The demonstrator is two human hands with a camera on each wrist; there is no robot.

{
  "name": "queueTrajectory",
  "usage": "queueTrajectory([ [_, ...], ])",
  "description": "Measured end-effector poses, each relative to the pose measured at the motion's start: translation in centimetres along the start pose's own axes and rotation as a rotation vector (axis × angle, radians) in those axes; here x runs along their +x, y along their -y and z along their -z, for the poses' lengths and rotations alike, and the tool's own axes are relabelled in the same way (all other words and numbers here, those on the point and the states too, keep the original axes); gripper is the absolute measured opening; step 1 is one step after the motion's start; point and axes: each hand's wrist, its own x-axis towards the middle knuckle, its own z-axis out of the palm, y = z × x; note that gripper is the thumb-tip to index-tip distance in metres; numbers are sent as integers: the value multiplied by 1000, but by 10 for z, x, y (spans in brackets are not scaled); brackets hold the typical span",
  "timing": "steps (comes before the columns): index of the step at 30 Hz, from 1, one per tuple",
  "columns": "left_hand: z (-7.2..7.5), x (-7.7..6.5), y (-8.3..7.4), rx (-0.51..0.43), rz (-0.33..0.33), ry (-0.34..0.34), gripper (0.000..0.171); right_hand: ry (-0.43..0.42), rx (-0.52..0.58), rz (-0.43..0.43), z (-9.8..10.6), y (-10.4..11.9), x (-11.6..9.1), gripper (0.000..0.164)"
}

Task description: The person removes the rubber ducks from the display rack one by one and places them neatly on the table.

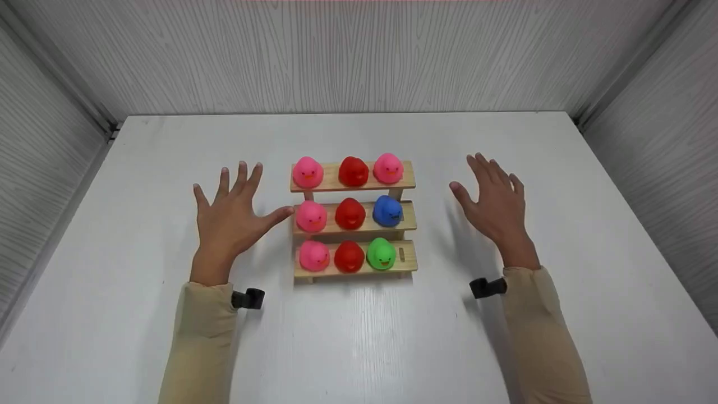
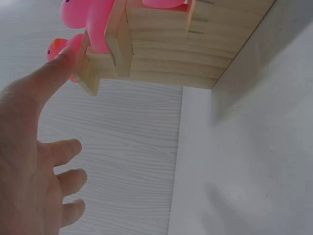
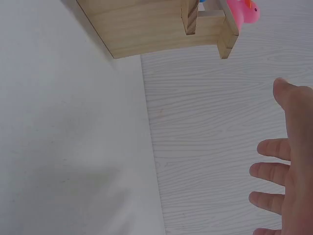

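Note:
A three-tier wooden rack (image 1: 409, 175) stands in the middle of the head view, bearing rubber ducks in three rows. On top are a pink duck (image 1: 308, 173), a red duck (image 1: 353, 172) and another pink one. The middle tier bears pink, red and a blue duck (image 1: 387, 211); the lowest bears pink, red and a green duck (image 1: 381, 254). My left hand (image 1: 230, 221) is spread over the table left of the rack, its thumb tip overlapping the middle tier's left end in this view. To the right, my right hand (image 1: 496, 205) hovers apart from the rack, fingers extended, holding nothing.
The rack stands on a white table (image 1: 359, 342). A grey wood-grain wall (image 1: 348, 62) rises behind the table, with side panels at left and right. Each wrist wears a black strap mount (image 1: 248, 298) at the sleeve cuff.

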Motion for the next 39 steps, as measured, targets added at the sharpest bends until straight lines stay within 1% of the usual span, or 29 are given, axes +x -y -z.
queueTrajectory([
  [4,0,3,-1,-38,-1,20,103,-34,69,25,-2,5,2,83],
  [7,-1,5,-1,-74,-1,37,103,-41,117,43,-2,10,3,83],
  [11,-2,8,-3,-118,-3,46,103,-52,151,60,-2,16,5,80],
  [20,-2,14,-8,-163,-15,56,102,-45,163,91,-4,31,9,68],
  [27,-3,19,-9,-224,-13,68,105,-10,159,129,-6,47,13,72],
  [34,1,23,-15,-286,-18,73,103,-26,171,160,-7,61,15,61],
  [39,2,26,-20,-326,-24,72,101,-28,179,180,-7,68,17,60],
])
